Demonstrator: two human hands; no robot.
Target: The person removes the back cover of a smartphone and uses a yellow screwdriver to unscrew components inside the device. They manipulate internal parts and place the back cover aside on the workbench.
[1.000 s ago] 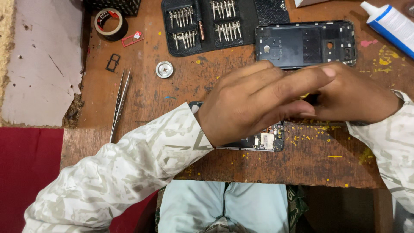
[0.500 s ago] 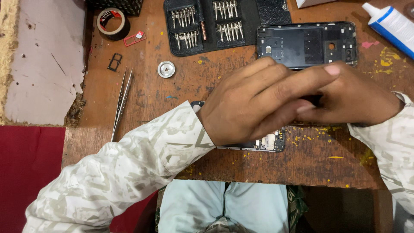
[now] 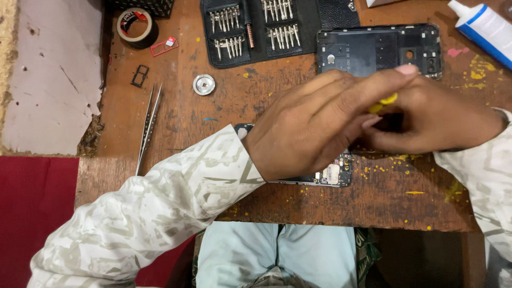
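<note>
Fingers of my left hand (image 3: 314,128) and right hand (image 3: 432,120) pinch shut together on a small yellow tool (image 3: 383,102), covering most of the opened phone (image 3: 333,175) beneath. Beyond them lies the black back cover (image 3: 368,50); tweezers (image 3: 148,128) lie far left on the counter (image 3: 224,112).

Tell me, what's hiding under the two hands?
Under the left hand and right hand lies an opened phone; only its circuit-board edge shows. A small yellow piece peeks between the fingers. The rest is covered.
</note>
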